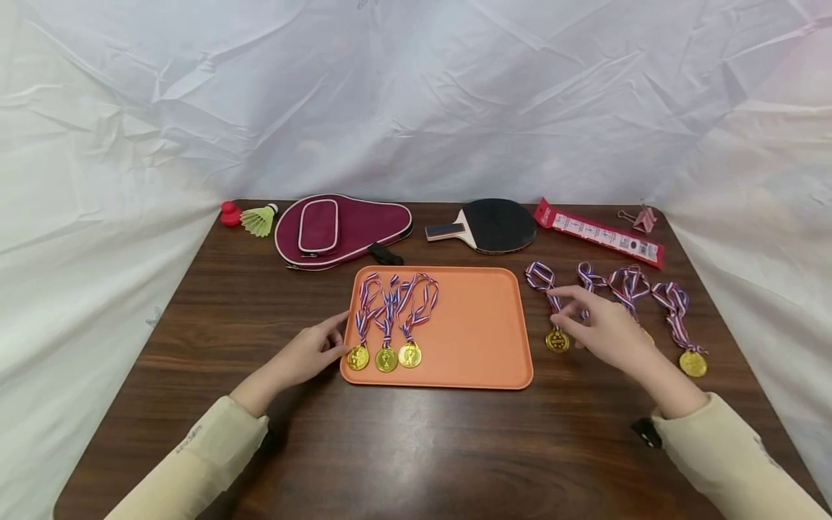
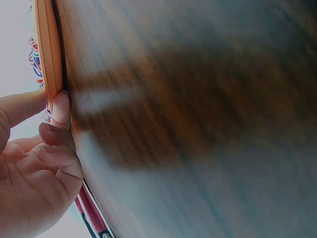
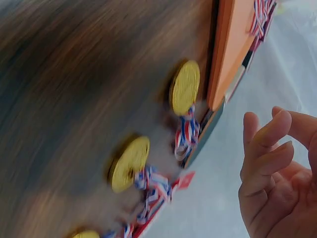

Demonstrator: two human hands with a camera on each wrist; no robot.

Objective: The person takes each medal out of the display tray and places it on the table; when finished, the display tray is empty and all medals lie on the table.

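Note:
An orange tray [image 1: 481,325] lies on the dark wooden table with three gold medals on striped ribbons, such as the middle medal [image 1: 386,359], along its left side. My left hand [image 1: 308,352] holds the tray's left rim [image 2: 53,54] between thumb and fingertips. Just right of the tray lies another gold medal [image 1: 557,341] on its red, white and blue ribbon [image 1: 540,276]. My right hand [image 1: 607,328] hovers near that medal, fingers loosely bent and holding nothing. Behind this hand are more medals, partly covered; the rightmost medal [image 1: 692,363] shows fully.
Along the back stand a red rubber duck [image 1: 230,214], a shuttlecock [image 1: 258,220], a maroon paddle case [image 1: 364,224], a black table tennis paddle [image 1: 499,225], a red-edged packet [image 1: 604,235] and a pink binder clip [image 1: 645,219]. White cloth hangs behind the table.

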